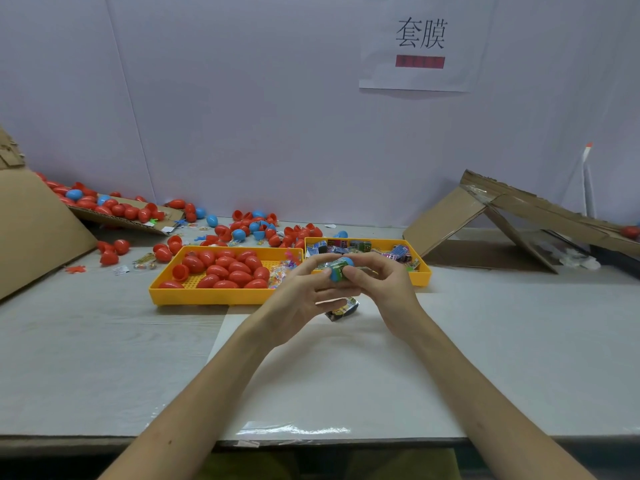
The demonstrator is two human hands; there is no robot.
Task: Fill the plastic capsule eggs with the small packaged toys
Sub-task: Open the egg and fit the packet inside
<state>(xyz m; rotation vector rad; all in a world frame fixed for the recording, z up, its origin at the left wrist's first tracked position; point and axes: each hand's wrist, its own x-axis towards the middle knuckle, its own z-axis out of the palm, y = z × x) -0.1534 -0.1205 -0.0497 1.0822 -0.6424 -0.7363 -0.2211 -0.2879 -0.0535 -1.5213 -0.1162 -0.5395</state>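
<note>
Both hands meet above the table's middle around a blue capsule egg (340, 269) with a green packaged toy showing in it. My left hand (300, 295) grips the egg from the left, and my right hand (380, 285) pinches it from the right. Under the hands a second small packaged toy (343, 309) shows; whether a hand holds it I cannot tell. Behind my left hand a yellow tray (207, 296) holds several red eggs. A second yellow tray (425, 274) behind my right hand holds several small packaged toys.
Loose red and blue eggs (242, 230) lie scattered at the back left, some on a cardboard flap (124, 216). A cardboard box (31, 223) stands at the far left. Folded cardboard (502, 216) leans at the right. A white wall with a paper sign (420, 43) closes the back.
</note>
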